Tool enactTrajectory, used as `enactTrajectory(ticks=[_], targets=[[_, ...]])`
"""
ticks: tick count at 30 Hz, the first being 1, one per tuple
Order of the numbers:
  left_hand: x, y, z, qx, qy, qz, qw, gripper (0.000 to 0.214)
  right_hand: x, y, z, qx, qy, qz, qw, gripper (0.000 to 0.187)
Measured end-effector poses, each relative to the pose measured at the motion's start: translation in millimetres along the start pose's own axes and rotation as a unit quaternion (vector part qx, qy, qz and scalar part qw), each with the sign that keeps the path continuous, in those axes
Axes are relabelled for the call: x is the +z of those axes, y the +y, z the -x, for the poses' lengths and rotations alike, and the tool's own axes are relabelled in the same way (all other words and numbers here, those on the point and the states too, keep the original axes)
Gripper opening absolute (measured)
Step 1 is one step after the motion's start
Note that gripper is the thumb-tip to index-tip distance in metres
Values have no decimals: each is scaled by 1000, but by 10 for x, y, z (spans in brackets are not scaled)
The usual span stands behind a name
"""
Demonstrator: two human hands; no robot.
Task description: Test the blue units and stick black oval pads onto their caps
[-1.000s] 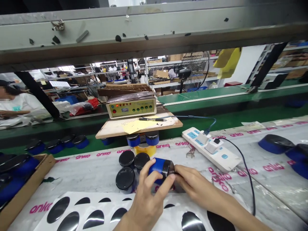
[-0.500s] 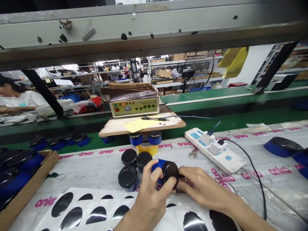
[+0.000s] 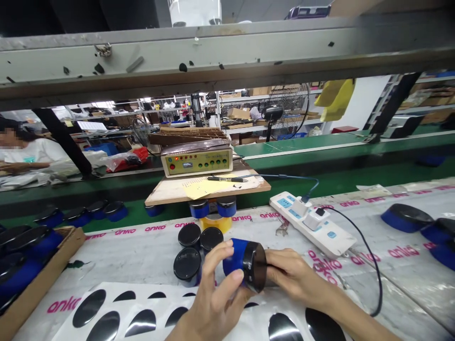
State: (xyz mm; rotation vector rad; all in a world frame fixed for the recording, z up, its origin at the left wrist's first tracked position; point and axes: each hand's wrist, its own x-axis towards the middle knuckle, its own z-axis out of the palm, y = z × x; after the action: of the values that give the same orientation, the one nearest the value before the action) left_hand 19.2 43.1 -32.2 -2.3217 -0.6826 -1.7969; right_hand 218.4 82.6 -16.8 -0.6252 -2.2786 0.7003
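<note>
My left hand grips a blue cylinder speaker with a black end, held on its side just above the bench. My right hand holds the black end from the right, fingers pressed against it. Just to the left, three like speakers stand upright with black tops showing. In front of my hands lies a white sheet of black oval stickers.
A tester box with green and red buttons sits on a raised wooden board with a pen. A white power strip with a black cable lies to the right. A cardboard tray of speakers is at left; more lie at right. A person sits far left.
The speaker in my hands has turned and lifted a little, so its black end now faces right and toward me. Both hands stay on it.
</note>
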Motion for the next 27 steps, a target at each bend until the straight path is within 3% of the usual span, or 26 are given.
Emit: enactTrajectory(ticks=[7,9,12,14,16,18,19,22,24,26,27], targets=[[-48,5,-43,-17,-22,-28,999,79,22,50,9,15,-19,-22,999,37],[-35,0,-52,-49,-67,-58,995,80,24,16,1,14,-37,12,999,35],[-3,-18,-48,-123,-147,-133,972,72,13,-111,3,0,-67,151,986,32],[7,-35,-30,-171,-156,-166,959,60,-69,-226,21,6,-38,256,966,32],[4,-52,1,-195,-155,-175,953,55,-265,-318,59,60,49,324,943,31],[1,-69,44,-175,-168,-178,954,53,-577,-350,136,183,162,370,896,30],[4,-79,67,-149,-173,-182,956,51,-762,-341,199,267,215,388,855,31],[41,-109,119,-78,-175,-232,954,40,-1312,-228,518,490,330,417,691,46],[77,-111,115,-66,-181,-299,935,33,-1577,-99,815,564,385,420,597,58],[112,-78,82,-67,-187,-348,916,32,-1731,63,1118,604,414,413,541,66],[129,-48,60,-61,-182,-357,914,33,-1776,150,1254,620,417,402,529,68]])
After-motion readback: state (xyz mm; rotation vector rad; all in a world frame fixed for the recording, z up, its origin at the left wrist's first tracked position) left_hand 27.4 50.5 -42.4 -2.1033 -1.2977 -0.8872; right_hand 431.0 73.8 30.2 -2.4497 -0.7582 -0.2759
